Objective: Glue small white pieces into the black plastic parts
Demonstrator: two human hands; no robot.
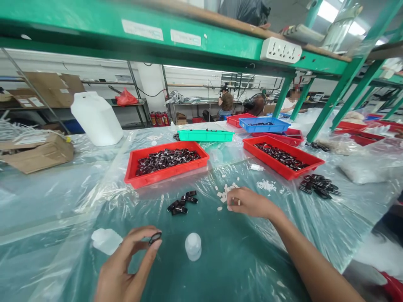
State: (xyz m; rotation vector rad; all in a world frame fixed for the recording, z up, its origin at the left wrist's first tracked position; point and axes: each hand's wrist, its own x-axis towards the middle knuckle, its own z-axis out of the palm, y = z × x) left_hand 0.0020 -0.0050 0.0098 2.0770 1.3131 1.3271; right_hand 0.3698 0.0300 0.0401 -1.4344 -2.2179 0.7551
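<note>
Your left hand (127, 256) is pinching a dark ring-shaped piece (155, 238) by its rim, near a small white container (193, 246). Your right hand (250, 202) is curling beside scattered white pieces (224, 195); whether it is grasping one cannot be told. For clean work, be pinching lightly and separating single white pieces.

The left hand (127, 262) is bare, its fingers (138, 233) slim and its thumb (146, 267) tapering; the right hand (250, 202) is bare too, as is the slender forearm (304, 248) (long, smooth in outline, narrowing toward the wrist (272, 212)).
</note>
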